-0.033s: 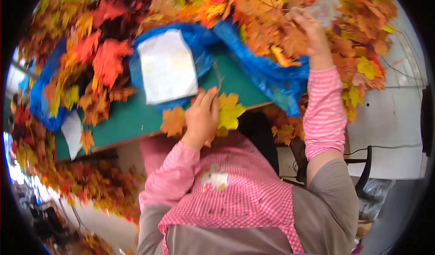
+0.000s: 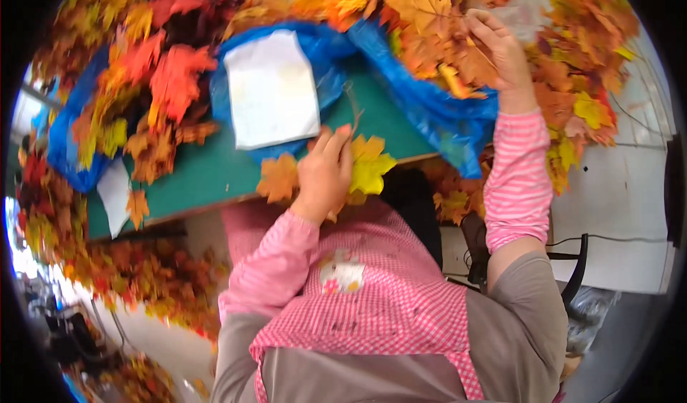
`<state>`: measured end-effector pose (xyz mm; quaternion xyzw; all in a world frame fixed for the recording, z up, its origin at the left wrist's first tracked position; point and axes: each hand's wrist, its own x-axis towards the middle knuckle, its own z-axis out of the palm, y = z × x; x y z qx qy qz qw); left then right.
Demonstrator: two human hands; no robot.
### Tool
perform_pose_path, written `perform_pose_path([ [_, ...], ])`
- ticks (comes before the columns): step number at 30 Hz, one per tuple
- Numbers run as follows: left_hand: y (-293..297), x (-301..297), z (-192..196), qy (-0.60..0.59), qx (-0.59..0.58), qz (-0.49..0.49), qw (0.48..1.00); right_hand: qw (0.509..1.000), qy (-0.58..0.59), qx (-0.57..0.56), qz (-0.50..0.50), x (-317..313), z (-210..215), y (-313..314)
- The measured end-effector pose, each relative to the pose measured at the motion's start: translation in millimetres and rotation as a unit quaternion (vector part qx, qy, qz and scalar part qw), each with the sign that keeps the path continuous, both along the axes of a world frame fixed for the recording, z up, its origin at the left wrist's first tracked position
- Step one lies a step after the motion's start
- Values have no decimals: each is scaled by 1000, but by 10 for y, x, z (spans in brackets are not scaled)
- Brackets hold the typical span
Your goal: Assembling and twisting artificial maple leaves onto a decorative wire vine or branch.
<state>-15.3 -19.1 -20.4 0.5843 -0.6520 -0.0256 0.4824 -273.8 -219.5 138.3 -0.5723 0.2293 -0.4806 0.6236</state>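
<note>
Two blue plastic bags sit on the green table (image 2: 215, 181), both spilling fake autumn leaves. Far left, the smaller blue bag (image 2: 64, 152) holds red, orange and yellow maple leaves (image 2: 161, 74) heaped over its rim, with a small white paper label (image 2: 114, 192) hanging at its lower edge and one loose orange leaf (image 2: 137, 206) just beside that on the table. Below the table edge on the left, more leaf garlands (image 2: 136, 278) hang down in a blur. Centre, a white paper sheet (image 2: 270, 88) lies on the mouth of the bigger blue bag (image 2: 429, 106), which stretches to the right and is packed with orange and brown leaves (image 2: 401, 16). At the near table edge the left hand (image 2: 325, 174) presses down, fingers curled together over a bunch of leaves: a yellow leaf (image 2: 372, 167) sticks out on its right, an orange leaf (image 2: 278, 177) on its left, and a thin stem (image 2: 352, 106) rises above the fingertips. Further right and higher, the right hand (image 2: 501, 52) is up in the leaf pile above the big bag, fingers closed pinching an orange leaf sprig (image 2: 429, 13). Both arms wear pink striped sleeves (image 2: 519, 181); a pink checked apron (image 2: 386, 303) fills the bottom.
</note>
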Motion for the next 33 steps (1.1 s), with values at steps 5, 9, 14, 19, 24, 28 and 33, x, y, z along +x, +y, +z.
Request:
perform_pose_path([
  [5, 4, 46, -17, 68, 28, -30, 997, 911, 333, -244, 16, 595, -234, 846],
  [9, 4, 82, 15, 71, 43, -46, 995, 849, 356, -386, 58, 1045, -570, 1056],
  [14, 22, 120, 27, 101, 83, -68, 989, 916, 300, -264, 14, 1136, -771, 1074],
  [19, -31, 125, 19, 232, 125, -68, 962, 859, 432, -274, -17, 1078, -910, 1063],
  [24, -61, 127, 12, 226, 116, -71, 964, 887, 393, -242, 12, 995, -1050, 1089],
  [28, -60, 123, 2, 214, 123, -69, 967, 870, 401, -287, -9, 978, -1091, 1099],
  [33, -50, 122, -2, 184, 125, -67, 973, 874, 400, -277, -2, 1026, -1110, 1107],
])
